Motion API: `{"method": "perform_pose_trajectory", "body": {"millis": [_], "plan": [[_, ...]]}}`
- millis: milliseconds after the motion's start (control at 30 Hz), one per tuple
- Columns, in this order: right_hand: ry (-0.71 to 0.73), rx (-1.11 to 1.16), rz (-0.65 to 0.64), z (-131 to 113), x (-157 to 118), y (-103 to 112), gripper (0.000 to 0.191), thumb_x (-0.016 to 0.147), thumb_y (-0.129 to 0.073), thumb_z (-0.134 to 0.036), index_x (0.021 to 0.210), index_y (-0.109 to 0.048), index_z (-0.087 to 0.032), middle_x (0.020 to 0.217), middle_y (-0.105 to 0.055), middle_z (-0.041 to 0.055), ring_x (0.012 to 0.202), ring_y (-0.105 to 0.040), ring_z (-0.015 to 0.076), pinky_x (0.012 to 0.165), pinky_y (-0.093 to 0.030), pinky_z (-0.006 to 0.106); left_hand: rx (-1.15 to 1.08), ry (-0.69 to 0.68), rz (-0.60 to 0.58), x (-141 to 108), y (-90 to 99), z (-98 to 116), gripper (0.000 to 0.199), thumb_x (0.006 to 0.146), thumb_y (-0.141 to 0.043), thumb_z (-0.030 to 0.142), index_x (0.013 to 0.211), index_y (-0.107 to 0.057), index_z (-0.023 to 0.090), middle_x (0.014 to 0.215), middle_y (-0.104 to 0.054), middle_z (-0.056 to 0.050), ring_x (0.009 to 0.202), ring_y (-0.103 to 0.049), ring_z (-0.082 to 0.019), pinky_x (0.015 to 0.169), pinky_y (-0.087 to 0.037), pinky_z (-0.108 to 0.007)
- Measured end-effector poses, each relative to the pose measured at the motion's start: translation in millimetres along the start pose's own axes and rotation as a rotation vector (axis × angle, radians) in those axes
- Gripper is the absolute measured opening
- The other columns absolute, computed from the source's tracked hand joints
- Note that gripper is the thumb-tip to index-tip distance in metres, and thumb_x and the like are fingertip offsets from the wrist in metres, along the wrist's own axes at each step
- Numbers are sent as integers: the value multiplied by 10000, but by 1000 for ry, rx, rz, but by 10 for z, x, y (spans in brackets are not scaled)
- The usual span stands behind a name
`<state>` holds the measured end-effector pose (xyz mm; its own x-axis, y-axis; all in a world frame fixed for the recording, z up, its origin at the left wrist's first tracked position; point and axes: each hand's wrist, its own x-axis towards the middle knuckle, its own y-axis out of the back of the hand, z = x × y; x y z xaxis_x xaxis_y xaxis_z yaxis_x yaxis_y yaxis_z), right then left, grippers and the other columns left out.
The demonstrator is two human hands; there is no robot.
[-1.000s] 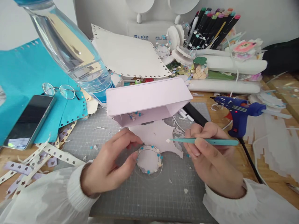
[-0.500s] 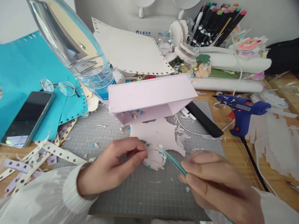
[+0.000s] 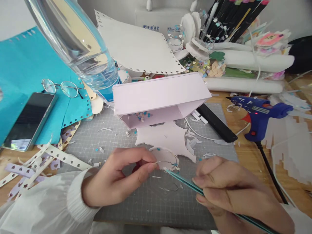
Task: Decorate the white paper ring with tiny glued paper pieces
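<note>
Between thumb and forefinger, my left hand (image 3: 122, 177) pinches the edge of a small round white piece (image 3: 164, 157), which has a thin wire and tiny blue and white bits around its rim. Teal tweezers (image 3: 185, 181) are gripped in my right hand (image 3: 239, 191), their tips close to the lower edge of the round piece. Behind it lies a white paper offcut (image 3: 163, 135) with scalloped edges. A pale lilac open box (image 3: 161, 92) stands further back, with small blue and white bits inside its left end.
Grey cutting mat (image 3: 136, 208) with scraps and loose wire lies under my hands. A blue glue gun (image 3: 258, 113) and black-handled tool (image 3: 215, 123) are to the right. Left are a large bottle (image 3: 97, 65), glasses (image 3: 69, 89), a phone (image 3: 29, 120) and punched paper strips (image 3: 65, 157).
The round piece has turned and tilted in my left fingers. My right hand and the tweezers have moved down, their tips now lower on the piece. The camera view has shifted slightly.
</note>
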<state>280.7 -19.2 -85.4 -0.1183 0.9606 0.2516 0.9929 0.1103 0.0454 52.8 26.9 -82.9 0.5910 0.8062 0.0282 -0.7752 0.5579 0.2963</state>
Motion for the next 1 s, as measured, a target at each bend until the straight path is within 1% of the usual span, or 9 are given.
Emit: {"method": "perform_pose_trajectory", "body": {"millis": [67,100,200,300,467,667,833,933,1000], "plan": [[109,-67,-80,17,30,23,269,838,-592,-76,959,-690,-295,669,-605,-2,551,-580,124,532,-547,300,-11,-17,8,-2,-3,-3,122,884,-528,122,869,-649,126,708,-657,-42,589,-570,-109,536,-454,-198],[143,-76,-87,27,44,28,291,836,-574,-56,984,-683,-282,673,-587,-3,559,-570,123,536,-544,306,-19,-15,9,-6,-6,-4,121,884,-528,120,873,-649,126,708,-657,-41,571,-564,-103,528,-453,-193],[252,-91,-85,80,62,20,346,789,-578,-12,1045,-662,-229,713,-552,8,601,-544,126,532,-525,318,-43,1,13,-23,-13,-5,119,887,-530,124,882,-649,129,717,-664,-42,533,-554,-92,505,-452,-186],[307,-70,-58,156,49,12,358,756,-595,-1,1046,-641,-205,716,-543,11,606,-516,125,527,-506,316,-54,0,5,-37,-10,-9,124,889,-530,128,879,-654,130,702,-662,-40,506,-543,-85,488,-447,-179],[288,-90,-37,201,48,27,257,799,-584,-69,992,-628,-232,677,-558,10,578,-497,128,503,-470,301,-39,-27,-4,-43,6,-30,124,883,-531,109,898,-651,136,727,-676,-45,528,-563,-87,488,-447,-165],[269,-22,-80,157,68,33,349,745,-550,35,1022,-620,-166,732,-539,27,638,-511,133,524,-454,304,-74,6,-9,-51,-6,-36,129,899,-522,130,892,-650,141,689,-659,-33,481,-528,-73,445,-422,-153],[271,-13,-78,149,61,18,383,719,-556,58,1018,-627,-170,731,-537,28,638,-522,143,536,-454,323,-129,32,-9,-52,-24,-32,136,904,-522,142,882,-656,140,673,-640,-27,489,-531,-71,455,-432,-144],[250,-1,-50,134,70,-2,332,750,-557,31,1001,-640,-170,719,-537,33,631,-521,146,534,-445,326,-158,59,-7,-44,-30,-24,139,905,-524,146,875,-659,137,668,-627,-23,496,-528,-71,453,-429,-140],[208,26,-16,114,88,-17,271,789,-566,-15,989,-647,-179,707,-540,34,638,-528,152,539,-443,329,-169,81,-5,-35,-33,-16,135,902,-529,151,864,-657,133,667,-621,-22,500,-523,-70,451,-425,-139]]}}
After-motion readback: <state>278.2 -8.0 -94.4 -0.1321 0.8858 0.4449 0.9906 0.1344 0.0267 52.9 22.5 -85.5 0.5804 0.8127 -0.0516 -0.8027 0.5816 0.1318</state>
